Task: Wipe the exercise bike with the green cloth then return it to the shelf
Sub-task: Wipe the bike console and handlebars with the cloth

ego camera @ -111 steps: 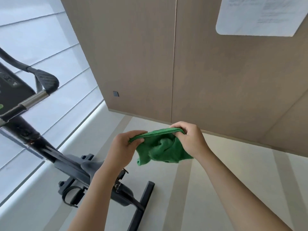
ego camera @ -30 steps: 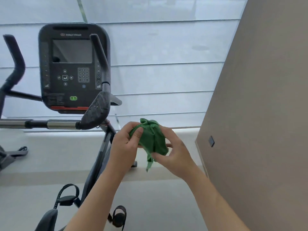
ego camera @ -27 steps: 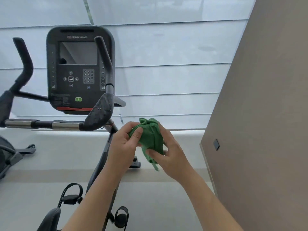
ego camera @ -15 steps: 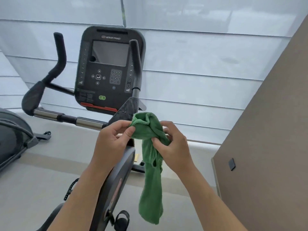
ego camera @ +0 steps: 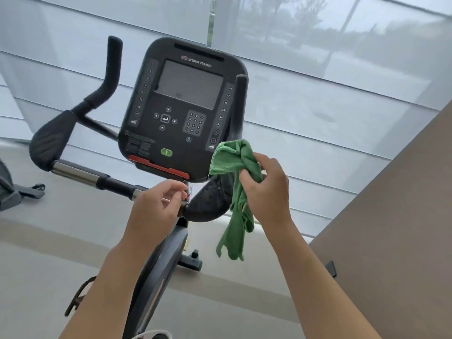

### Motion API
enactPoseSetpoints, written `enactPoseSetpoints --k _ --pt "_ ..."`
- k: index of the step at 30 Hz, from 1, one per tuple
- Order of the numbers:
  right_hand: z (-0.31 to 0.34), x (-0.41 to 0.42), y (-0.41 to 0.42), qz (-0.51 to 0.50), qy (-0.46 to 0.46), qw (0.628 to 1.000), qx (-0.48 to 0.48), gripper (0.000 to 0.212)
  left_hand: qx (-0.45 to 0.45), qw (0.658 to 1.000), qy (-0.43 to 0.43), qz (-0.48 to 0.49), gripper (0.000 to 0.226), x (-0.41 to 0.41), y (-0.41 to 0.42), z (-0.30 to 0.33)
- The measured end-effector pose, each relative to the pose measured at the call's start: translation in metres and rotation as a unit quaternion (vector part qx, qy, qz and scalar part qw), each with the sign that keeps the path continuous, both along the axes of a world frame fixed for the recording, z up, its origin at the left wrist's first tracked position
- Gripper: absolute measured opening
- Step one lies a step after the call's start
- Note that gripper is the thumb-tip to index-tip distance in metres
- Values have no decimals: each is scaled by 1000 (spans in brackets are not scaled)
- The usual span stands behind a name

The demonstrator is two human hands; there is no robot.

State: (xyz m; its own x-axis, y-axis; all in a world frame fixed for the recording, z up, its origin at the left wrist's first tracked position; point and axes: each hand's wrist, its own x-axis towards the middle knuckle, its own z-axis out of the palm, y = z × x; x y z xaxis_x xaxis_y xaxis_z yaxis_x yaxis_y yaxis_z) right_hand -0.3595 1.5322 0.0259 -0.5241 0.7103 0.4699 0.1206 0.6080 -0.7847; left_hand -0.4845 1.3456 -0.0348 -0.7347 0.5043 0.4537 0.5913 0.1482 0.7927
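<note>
Green cloth (ego camera: pixel 241 177) hangs bunched (mostly below) in right hand (ego camera: pixel 265 189) fingers (ego camera: pixel 247 178).

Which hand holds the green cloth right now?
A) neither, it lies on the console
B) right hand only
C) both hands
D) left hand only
B: the right hand alone grips the green cloth beside the bike console, while the left hand holds nothing.

Green cloth (ego camera: pixel 234 167) hides console's (ego camera: pixel 181 113) lower-right corner and part of right handlebar pad (ego camera: pixel 210 201). Bike's base, pedals cut off at bottom edge. Console label txt too small to read.
</note>
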Motion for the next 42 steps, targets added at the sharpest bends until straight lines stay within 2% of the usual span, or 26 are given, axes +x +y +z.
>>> enactPoseSetpoints --k 3,5,8,10,12,17,20,23,26,32,42 --pt "-6 -27 -3 -18 15 999 22 49 -11 999 39 10 20 -20 3 -10" --pt "-14 -41 -1 -18 21 997 74 50 -14 998 57 24 21 -35 8 -16" --pt "-35 -60 5 15 -82 986 144 33 -28 994 90 52 21 -52 21 -34" --pt "-50 -61 0 16 -161 969 189 38 -57 985 134 91 20 -56 29 -47" --pt "-65 -56 -15 24 -194 945 262 45 -67 973 178 132 20 -57 34 -57" --pt "-89 -55 -30 46 -159 910 380 18 -42 960 229 154 22 -59 40 -69" --pt "-78 -68 -5 83 -124 898 413 22 -32 958 242 153 22 -62 43 -73" --pt "-64 -80 12 95 -110 909 392 26 -22 955 250 157 22 -62 44 -75" --pt "-52 -98 26 51 -128 927 349 26 -30 958 239 158 24 -60 44 -72" --pt "-34 -131 48 -15 -174 936 305 28 -71 964 202 160 25 -51 40 -66" --pt "-80 -33 -36 31 -157 929 335 24 -73 967 195 144 22 -50 35 -61"
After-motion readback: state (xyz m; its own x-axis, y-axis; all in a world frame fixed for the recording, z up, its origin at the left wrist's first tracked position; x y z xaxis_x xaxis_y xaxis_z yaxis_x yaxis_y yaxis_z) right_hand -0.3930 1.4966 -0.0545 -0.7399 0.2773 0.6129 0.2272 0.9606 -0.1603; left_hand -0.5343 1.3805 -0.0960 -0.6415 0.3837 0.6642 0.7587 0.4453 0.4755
